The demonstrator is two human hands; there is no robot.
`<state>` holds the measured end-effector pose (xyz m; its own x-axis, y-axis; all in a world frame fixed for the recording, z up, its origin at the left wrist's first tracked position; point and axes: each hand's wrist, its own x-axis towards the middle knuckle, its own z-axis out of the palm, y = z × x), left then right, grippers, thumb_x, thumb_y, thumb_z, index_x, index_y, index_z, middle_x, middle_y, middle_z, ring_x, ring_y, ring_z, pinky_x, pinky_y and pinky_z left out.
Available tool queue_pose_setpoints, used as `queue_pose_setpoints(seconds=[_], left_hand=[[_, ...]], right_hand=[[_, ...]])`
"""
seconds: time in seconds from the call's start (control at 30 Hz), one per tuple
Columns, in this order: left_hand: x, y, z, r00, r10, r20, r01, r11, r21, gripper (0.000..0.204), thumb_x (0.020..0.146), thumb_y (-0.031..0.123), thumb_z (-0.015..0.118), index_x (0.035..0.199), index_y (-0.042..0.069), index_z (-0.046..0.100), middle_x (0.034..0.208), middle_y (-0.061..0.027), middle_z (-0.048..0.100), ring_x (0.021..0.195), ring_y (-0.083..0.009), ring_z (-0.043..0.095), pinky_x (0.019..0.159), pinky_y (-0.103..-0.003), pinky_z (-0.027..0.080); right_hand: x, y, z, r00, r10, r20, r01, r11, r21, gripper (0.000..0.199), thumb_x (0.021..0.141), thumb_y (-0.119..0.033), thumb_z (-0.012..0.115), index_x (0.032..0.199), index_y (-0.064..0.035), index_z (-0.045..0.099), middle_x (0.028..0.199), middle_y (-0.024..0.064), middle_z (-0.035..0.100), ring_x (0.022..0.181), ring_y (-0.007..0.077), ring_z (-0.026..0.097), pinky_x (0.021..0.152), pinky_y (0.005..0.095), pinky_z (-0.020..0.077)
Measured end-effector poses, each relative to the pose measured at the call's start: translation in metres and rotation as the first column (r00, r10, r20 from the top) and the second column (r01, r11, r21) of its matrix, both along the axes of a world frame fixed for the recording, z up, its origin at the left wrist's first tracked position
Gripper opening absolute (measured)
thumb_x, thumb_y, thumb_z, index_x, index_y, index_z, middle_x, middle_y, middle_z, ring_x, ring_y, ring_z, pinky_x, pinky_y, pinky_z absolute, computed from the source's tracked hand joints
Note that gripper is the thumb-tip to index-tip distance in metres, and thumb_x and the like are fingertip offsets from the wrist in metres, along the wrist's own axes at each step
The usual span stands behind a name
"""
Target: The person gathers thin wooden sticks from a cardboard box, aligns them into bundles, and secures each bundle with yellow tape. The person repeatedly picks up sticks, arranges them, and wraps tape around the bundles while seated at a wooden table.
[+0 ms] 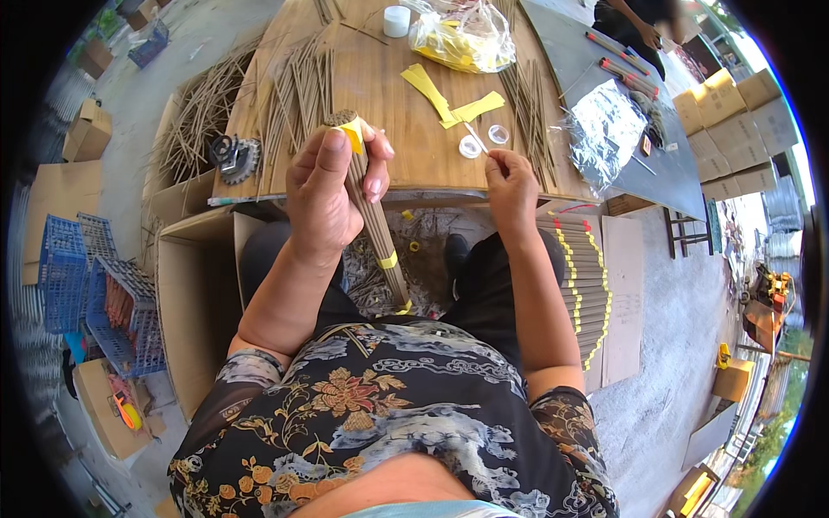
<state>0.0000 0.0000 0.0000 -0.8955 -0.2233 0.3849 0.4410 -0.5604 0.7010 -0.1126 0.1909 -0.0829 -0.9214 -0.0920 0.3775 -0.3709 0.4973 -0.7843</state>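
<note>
My left hand (321, 194) is closed around a bundle of brown incense sticks (373, 216), its round top end tilted up toward me. A yellow paper band (355, 136) wraps the bundle near that end, beside my thumb and fingers. More yellow bands (389, 260) circle it lower down, between my knees. Over the table's front edge, my right hand (512, 192) pinches a thin white stick (476, 138). The stick's tip is by a small round white dish (469, 148), with a clear round lid (498, 134) next to it. Yellow paper strips (476, 110) lie just beyond.
Loose sticks (302, 91) cover parts of the wooden table (371, 78). A plastic bag (462, 39) and white jar (396, 22) stand farther back. Banded bundles (584, 281) fill a carton at my right; an open carton (203, 293) stands left. Another person (635, 22) is at far right.
</note>
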Motion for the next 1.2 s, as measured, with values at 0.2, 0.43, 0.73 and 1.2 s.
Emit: queue_pose_setpoints(seconds=[0.2, 0.43, 0.73, 1.2], left_hand=[[-0.015, -0.002, -0.011, 0.995, 0.040, 0.089, -0.031, 0.994, -0.102, 0.031, 0.089, 0.031, 0.046, 0.091, 0.001, 0.052, 0.080, -0.0100, 0.052, 0.054, -0.0096, 0.043, 0.047, -0.020, 0.036], [-0.021, 0.002, -0.011, 0.992, 0.047, 0.118, -0.034, 0.993, -0.109, 0.027, 0.088, 0.028, 0.050, 0.083, 0.001, 0.054, 0.078, -0.0077, 0.056, 0.056, -0.0101, 0.046, 0.050, -0.021, 0.039], [-0.003, 0.019, 0.004, 0.994, -0.091, 0.057, 0.097, 0.988, -0.123, 0.031, 0.087, 0.029, 0.051, 0.093, -0.001, 0.054, 0.078, -0.0044, 0.055, 0.057, -0.0074, 0.047, 0.050, -0.019, 0.038], [0.026, 0.032, 0.022, 0.944, -0.328, -0.041, 0.324, 0.943, -0.082, 0.039, 0.089, 0.031, 0.046, 0.103, -0.005, 0.052, 0.098, -0.0173, 0.054, 0.053, -0.0116, 0.050, 0.043, -0.019, 0.039]], right_hand=[[-0.043, -0.017, -0.041, 0.975, 0.027, -0.220, 0.026, 0.973, 0.231, 0.007, 0.076, -0.012, 0.058, 0.075, -0.0047, 0.059, 0.076, 0.0116, 0.058, 0.078, 0.0302, 0.053, 0.068, 0.0385, 0.0424], [-0.036, -0.019, -0.013, 0.916, 0.039, -0.400, 0.062, 0.970, 0.237, 0.013, 0.080, -0.016, 0.056, 0.083, -0.0050, 0.063, 0.088, 0.0143, 0.059, 0.087, 0.0323, 0.053, 0.076, 0.0383, 0.0418], [0.050, -0.051, 0.104, 0.569, 0.822, 0.034, -0.641, 0.469, -0.607, 0.055, 0.072, -0.022, 0.070, 0.114, 0.0031, 0.045, 0.088, 0.0067, 0.057, 0.076, 0.0120, 0.058, 0.059, 0.0220, 0.0456], [0.066, -0.033, 0.116, 0.412, 0.905, -0.111, -0.715, 0.245, -0.654, 0.034, 0.079, -0.008, 0.061, 0.110, 0.0030, 0.052, 0.090, 0.0090, 0.058, 0.056, 0.0141, 0.061, 0.051, 0.0223, 0.0503]])
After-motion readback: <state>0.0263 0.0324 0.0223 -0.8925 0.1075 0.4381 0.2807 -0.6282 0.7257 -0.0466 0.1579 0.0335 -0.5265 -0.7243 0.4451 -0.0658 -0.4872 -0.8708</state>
